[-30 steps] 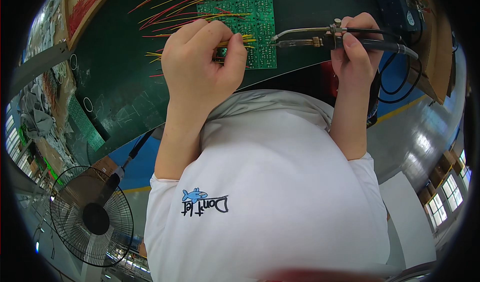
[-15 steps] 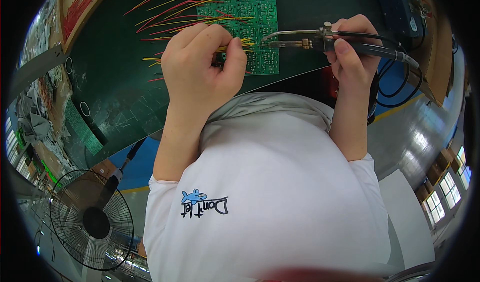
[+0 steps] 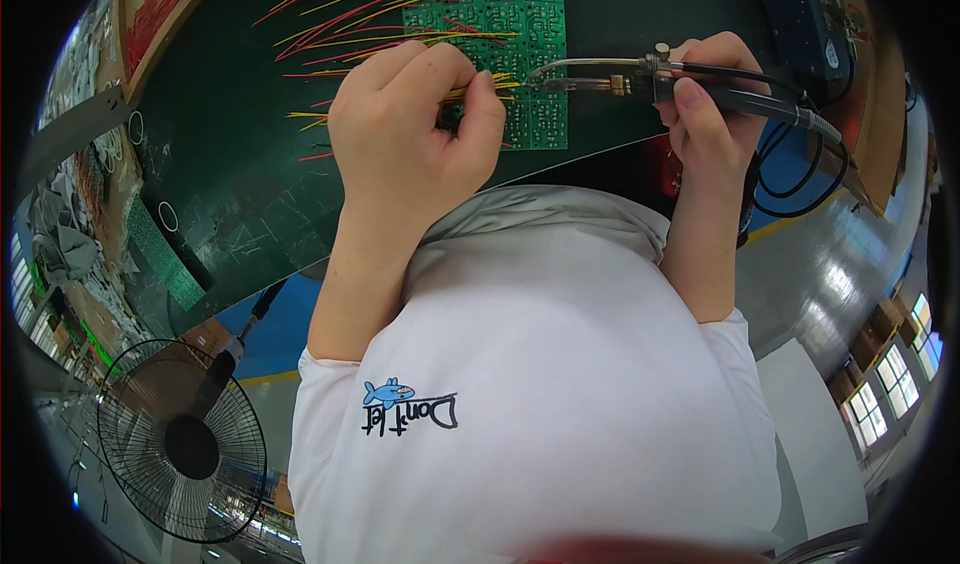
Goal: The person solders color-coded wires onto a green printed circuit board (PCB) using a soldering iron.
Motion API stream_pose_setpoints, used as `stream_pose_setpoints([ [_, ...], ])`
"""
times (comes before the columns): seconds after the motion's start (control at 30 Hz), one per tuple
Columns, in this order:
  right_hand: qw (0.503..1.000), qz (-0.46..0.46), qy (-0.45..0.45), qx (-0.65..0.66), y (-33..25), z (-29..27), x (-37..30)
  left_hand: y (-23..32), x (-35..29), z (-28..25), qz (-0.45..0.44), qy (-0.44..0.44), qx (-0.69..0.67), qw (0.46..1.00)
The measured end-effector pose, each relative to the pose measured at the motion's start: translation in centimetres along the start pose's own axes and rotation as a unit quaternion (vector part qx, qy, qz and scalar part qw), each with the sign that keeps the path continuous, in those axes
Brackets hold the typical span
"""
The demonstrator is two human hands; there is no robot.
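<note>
A green circuit board panel [image 3: 546,44] lies on the dark green work surface, with red and yellow wires [image 3: 390,42] running off it to the left. My left hand [image 3: 415,114] is closed over the board's near left part, pinching several yellow wires whose ends point right onto the board. In my right hand [image 3: 715,104] is a soldering iron [image 3: 625,84] with a thin curved feed tube above its tip. The tip reaches the board just right of the pinched wire ends; whether it touches cannot be made out.
A bundle of red wires [image 3: 155,24] lies in a tray at the far left. A blue box [image 3: 808,24] stands at the far right, with black cables [image 3: 790,199] looping below it. At the lower left is a standing fan [image 3: 190,444]. A green strip [image 3: 165,254] lies by the table's left edge.
The board, wires, both hands and the soldering iron have shifted slightly to the right together. My grip on the wires and on the iron stays the same.
</note>
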State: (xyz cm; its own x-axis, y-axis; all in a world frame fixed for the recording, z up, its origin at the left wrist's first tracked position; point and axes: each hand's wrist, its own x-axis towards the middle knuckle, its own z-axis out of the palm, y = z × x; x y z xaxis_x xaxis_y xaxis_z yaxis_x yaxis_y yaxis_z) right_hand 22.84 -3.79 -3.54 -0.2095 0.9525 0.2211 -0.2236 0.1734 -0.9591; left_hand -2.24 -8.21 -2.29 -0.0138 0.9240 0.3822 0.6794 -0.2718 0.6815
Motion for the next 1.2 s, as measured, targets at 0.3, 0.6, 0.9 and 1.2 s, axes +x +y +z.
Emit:
stream_pose_setpoints([
  [0.3,1.0,-0.017,-0.011,0.006,0.3,-0.3,0.1,0.0,0.0,0.1,-0.002,0.001,0.001,1.0],
  [0.6,0.993,-0.014,0.033,0.108,0.6,-0.3,0.1,0.1,0.0,-0.1,0.001,0.0,0.0,1.0],
  [0.9,0.992,-0.015,0.017,0.12,0.7,-0.9,0.3,0.6,0.4,-1.4,-0.047,0.018,-0.051,0.997],
  [1.2,0.987,-0.013,0.018,0.157,0.7,-1.7,-0.1,-0.5,0.2,-8.3,-0.095,0.15,0.087,0.98],
])
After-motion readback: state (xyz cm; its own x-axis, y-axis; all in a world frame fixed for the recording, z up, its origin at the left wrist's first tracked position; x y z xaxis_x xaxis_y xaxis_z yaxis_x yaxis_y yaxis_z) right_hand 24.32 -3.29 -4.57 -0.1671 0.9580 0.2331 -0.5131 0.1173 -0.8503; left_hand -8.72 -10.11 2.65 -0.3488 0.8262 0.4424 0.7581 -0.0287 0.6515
